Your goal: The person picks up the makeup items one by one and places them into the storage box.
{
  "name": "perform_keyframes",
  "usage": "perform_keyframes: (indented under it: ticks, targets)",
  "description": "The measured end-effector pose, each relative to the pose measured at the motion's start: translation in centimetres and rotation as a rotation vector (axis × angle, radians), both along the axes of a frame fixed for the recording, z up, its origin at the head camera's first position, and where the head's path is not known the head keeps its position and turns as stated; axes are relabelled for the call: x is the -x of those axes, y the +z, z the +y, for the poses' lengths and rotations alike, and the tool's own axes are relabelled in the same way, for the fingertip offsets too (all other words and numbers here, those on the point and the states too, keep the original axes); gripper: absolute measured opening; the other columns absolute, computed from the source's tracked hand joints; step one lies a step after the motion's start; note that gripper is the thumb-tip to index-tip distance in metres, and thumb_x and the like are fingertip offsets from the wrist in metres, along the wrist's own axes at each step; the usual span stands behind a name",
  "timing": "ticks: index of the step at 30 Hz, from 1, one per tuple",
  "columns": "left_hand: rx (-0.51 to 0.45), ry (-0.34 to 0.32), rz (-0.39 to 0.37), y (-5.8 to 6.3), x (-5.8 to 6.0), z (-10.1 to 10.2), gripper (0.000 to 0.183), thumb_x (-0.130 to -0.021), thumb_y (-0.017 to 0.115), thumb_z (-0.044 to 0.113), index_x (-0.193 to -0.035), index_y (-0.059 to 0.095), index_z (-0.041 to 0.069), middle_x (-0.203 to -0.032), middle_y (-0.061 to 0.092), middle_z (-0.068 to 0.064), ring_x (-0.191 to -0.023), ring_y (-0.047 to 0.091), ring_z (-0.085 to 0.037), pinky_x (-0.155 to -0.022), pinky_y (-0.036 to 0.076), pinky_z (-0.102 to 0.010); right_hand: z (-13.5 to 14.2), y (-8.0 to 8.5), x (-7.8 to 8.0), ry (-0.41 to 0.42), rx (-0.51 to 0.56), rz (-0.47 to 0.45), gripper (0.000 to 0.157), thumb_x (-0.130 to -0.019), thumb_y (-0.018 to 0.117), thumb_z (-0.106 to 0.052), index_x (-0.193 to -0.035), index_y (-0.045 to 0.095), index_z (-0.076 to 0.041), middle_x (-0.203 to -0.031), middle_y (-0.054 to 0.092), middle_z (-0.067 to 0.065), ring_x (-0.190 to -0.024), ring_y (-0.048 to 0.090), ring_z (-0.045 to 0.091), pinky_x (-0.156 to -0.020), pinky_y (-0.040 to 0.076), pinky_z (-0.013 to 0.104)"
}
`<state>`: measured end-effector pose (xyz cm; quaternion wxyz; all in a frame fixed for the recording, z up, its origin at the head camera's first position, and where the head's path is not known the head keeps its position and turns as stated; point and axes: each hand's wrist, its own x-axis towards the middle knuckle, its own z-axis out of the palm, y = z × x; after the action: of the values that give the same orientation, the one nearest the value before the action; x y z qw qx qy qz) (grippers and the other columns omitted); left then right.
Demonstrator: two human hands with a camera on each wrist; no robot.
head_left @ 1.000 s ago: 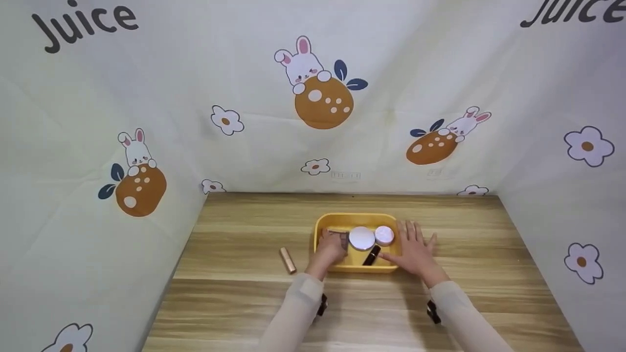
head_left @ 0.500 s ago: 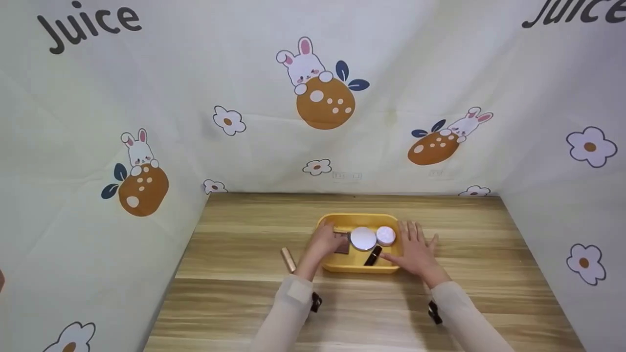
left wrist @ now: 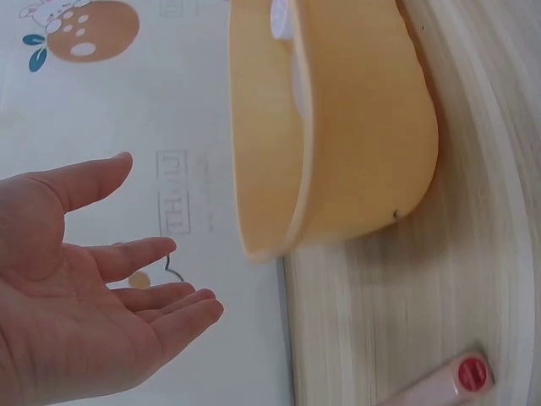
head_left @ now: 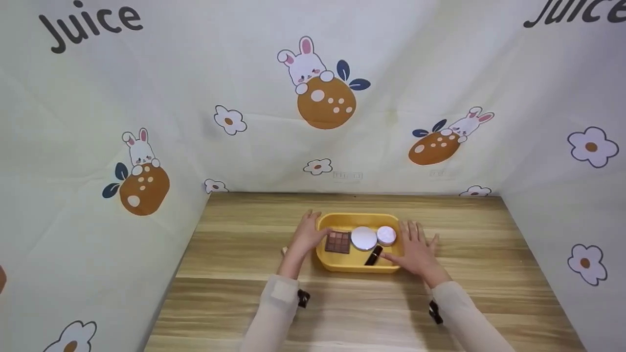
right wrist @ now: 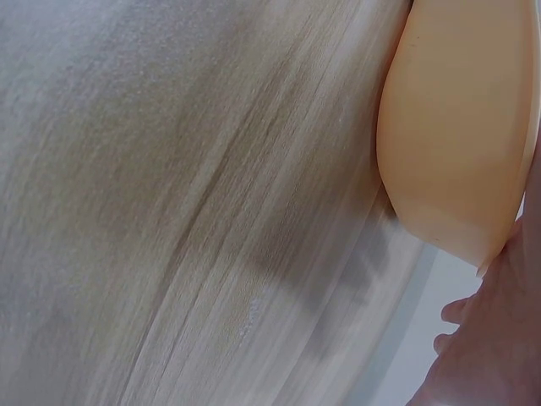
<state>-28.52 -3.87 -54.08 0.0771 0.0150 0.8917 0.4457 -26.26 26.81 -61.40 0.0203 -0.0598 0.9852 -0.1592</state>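
Note:
A yellow tray point(head_left: 337, 268) holds an eyeshadow palette point(head_left: 337, 243), a round silvery-white compact point(head_left: 364, 238), a small round pale container point(head_left: 386, 235) and a black lipstick-like tube point(head_left: 374, 255). My left hand point(head_left: 305, 235) is at the tray's left rim, fingers spread and holding nothing; the left wrist view shows its palm point(left wrist: 76, 313) apart from the tray wall point(left wrist: 372, 127). At the right rim lies my right hand point(head_left: 415, 252), fingers extended outside and thumb over the edge. Under my left forearm, a slim tube point(head_left: 284, 250) is mostly hidden; its red end point(left wrist: 473, 373) shows in the left wrist view.
The tray stands on a wood-grain table point(head_left: 234, 303). Printed cloth walls point(head_left: 254, 161) with rabbits and flowers enclose the back and both sides. A dark wrist strap piece point(head_left: 303, 298) hangs beneath each sleeve.
My left hand has let go of the eyeshadow palette, left it lying in the tray and moved left, out over the rim. The right hand has stayed in place.

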Motion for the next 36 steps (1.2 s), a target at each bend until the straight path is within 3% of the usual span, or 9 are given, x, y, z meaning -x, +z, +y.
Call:
perform_keyframes:
  ticks: [7, 14, 18, 27, 36]
  targets:
    - [-0.029, 0.085, -0.019, -0.6, -0.3, -2.4, 0.063, -0.093, 0.067, 0.024, -0.147, 0.044, 0.0, -0.162, 0.023, -0.025, -0.149, 0.026, -0.045, -0.123, 0.023, -0.057, 0.1, -0.1, 0.0, 0.002, -0.012, 0.002, 0.111, -0.082, 0.062, -0.072, -0.16, 0.016, -0.008, -0.164, 0.014, 0.026, -0.151, 0.011, 0.049, -0.109, -0.001, 0.083]
    - [0.042, 0.118, 0.001, -1.9, -0.5, -4.9, 0.061, -0.092, 0.066, 0.022, -0.145, 0.046, -0.002, -0.159, 0.028, -0.029, -0.144, 0.032, -0.049, -0.12, 0.029, -0.058, 0.1, 0.0, 0.0, 0.004, -0.002, -0.014, 0.113, -0.082, 0.062, -0.072, -0.161, 0.009, -0.009, -0.166, 0.008, 0.023, -0.153, 0.004, 0.046, -0.109, -0.005, 0.082]
    - [0.037, 0.131, -0.004, -2.4, -0.8, -5.9, 0.061, -0.093, 0.065, 0.022, -0.144, 0.046, -0.005, -0.158, 0.026, -0.032, -0.144, 0.031, -0.05, -0.12, 0.029, -0.058, 0.0, 0.0, 0.0, 0.006, -0.003, -0.018, 0.113, -0.083, 0.061, -0.072, -0.161, 0.009, -0.009, -0.166, 0.008, 0.024, -0.153, 0.003, 0.046, -0.11, -0.005, 0.082]
    - [0.14, 0.134, -0.041, -4.1, -1.7, -6.8, 0.064, -0.089, 0.072, 0.016, -0.142, 0.046, -0.009, -0.156, 0.028, -0.034, -0.143, 0.033, -0.05, -0.119, 0.03, -0.056, 0.1, -0.1, 0.1, 0.009, -0.001, -0.034, 0.114, -0.082, 0.06, -0.073, -0.161, 0.008, -0.01, -0.166, 0.005, 0.024, -0.153, 0.001, 0.046, -0.109, -0.006, 0.082]
    - [0.185, 0.134, -0.051, -5.6, -2.6, -7.0, 0.066, -0.087, 0.074, 0.014, -0.142, 0.045, -0.01, -0.155, 0.03, -0.034, -0.144, 0.032, -0.05, -0.12, 0.028, -0.056, 0.0, 0.0, 0.1, 0.009, 0.001, -0.036, 0.113, -0.082, 0.06, -0.073, -0.161, 0.008, -0.011, -0.166, 0.004, 0.023, -0.153, 0.001, 0.046, -0.11, -0.007, 0.081]
